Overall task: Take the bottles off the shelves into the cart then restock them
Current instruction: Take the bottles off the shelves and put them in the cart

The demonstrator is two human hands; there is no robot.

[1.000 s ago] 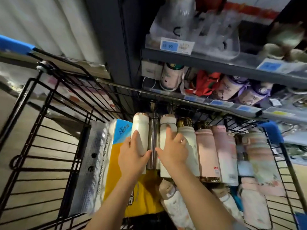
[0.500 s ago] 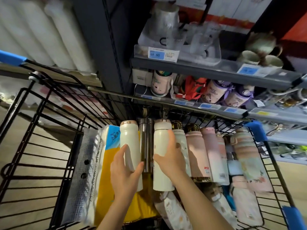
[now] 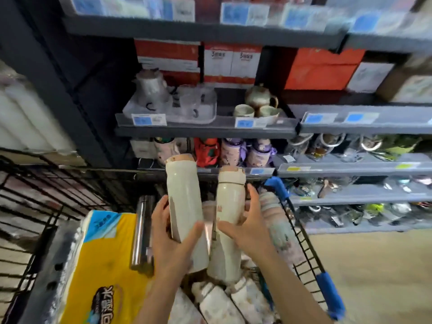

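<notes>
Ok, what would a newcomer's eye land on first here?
Two cream bottles raised over the cart: the left hand holds the taller bottle, the right hand the shorter bottle. Lower left, a bright yellow tissue pack lies in the cart.

I see the black wire cart (image 3: 301,244) under my two grips, with a yellow tissue pack (image 3: 98,265) and a steel flask (image 3: 140,232) lying left of them and pale bottles (image 3: 219,302) heaped below. Beyond the grips, grey shelves (image 3: 205,130) carry a glass jug set (image 3: 173,101), a ceramic teapot (image 3: 259,97) and purple-capped bottles (image 3: 245,150).
</notes>
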